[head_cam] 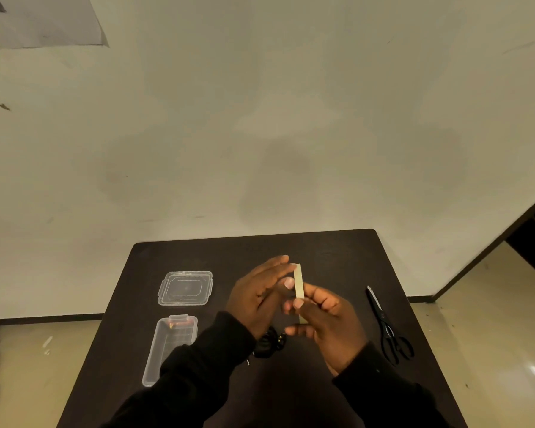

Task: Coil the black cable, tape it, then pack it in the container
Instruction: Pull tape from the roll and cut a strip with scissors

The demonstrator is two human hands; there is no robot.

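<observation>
A strip of pale tape (298, 284) stands upright above the middle of the dark table (337, 257). My right hand (325, 325) pinches its lower part between thumb and forefinger. My left hand (255, 296) touches the strip's upper end with its fingertips, fingers stretched out. The coiled black cable (267, 345) lies on the table under my hands, partly hidden by my left wrist. A clear plastic container (155, 362) sits open at the left, its near end covered by my left sleeve.
The container's clear lid (185, 288) lies flat beyond it. Black scissors (386, 327) rest on the table's right side, blades pointing away. A pale wall stands behind the table, and floor shows on both sides.
</observation>
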